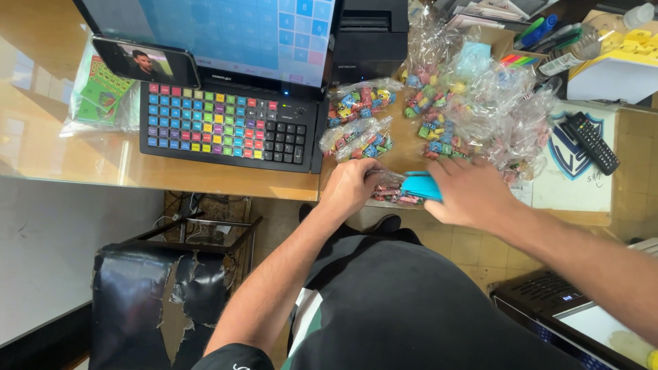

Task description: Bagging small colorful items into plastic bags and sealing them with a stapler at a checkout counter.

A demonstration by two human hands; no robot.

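Tan wooden worktop across the upper view, glossy, carrying everything else. On its left half, a black keyboard with rows of multicoloured square keys, below a tilted touchscreen with a blue grid; a dark phone propped against the screen's lower left corner. Beside the screen, a black box-shaped printer. To the right, a loose heap of crinkled clear plastic bags filled with small multicoloured sweets; nearer the keyboard, two filled, closed packets of the same sweets lying one behind the other. Further right, a black remote control on a white sheet.

At the worktop's near edge, a small clear packet of sweets lying between both hands, long axis running left to right. Left hand curled closed over the packet's left end, pinning it to the worktop. Right hand closed around a bright blue plastic stapler, nose pointing left and resting over the packet's right end. Stapler just right of the left hand's fingers, nearly touching; packet directly under the nose, closer to the left hand's grip than to the right palm. Whether the stapler is pressed down, impossible to tell.
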